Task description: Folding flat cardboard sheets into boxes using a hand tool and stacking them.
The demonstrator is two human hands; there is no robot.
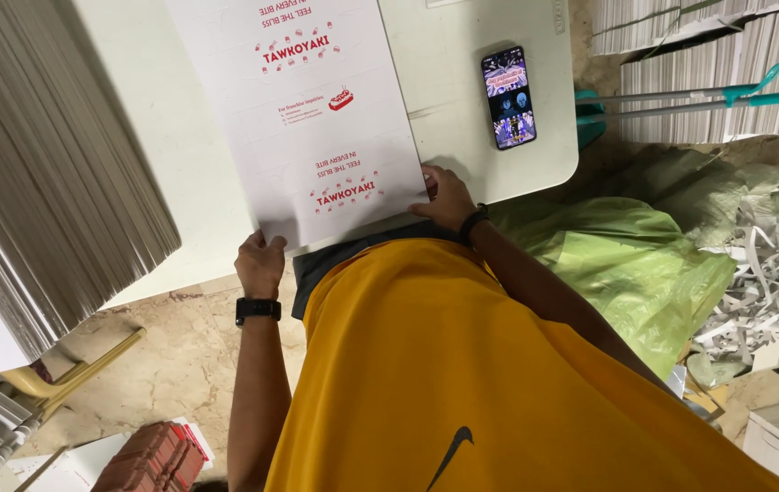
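- The flat cardboard sheet (312, 118), white with red print, lies on the white table (462, 55), its near edge reaching the table's near edge in front of the person in the yellow shirt (462, 383).
- The left hand (260, 264) grips the sheet's near left corner, fingers curled over the edge and pinching it; a black watch (257, 311) sits on that wrist.
- The right hand (447, 200) rests at the sheet's near right corner, fingers bent against the edge and touching it; whether it pinches the sheet cannot be told. A dark band (473, 221) circles that wrist.
- A phone (509, 97) with a lit screen lies on the table, right of the sheet and apart from it.
- A tall stack of flat sheets (43, 155) stands left of the sheet.
- A green sack (644, 264) and paper scraps (772, 282) lie on the floor, right of the sheet and beyond the table.
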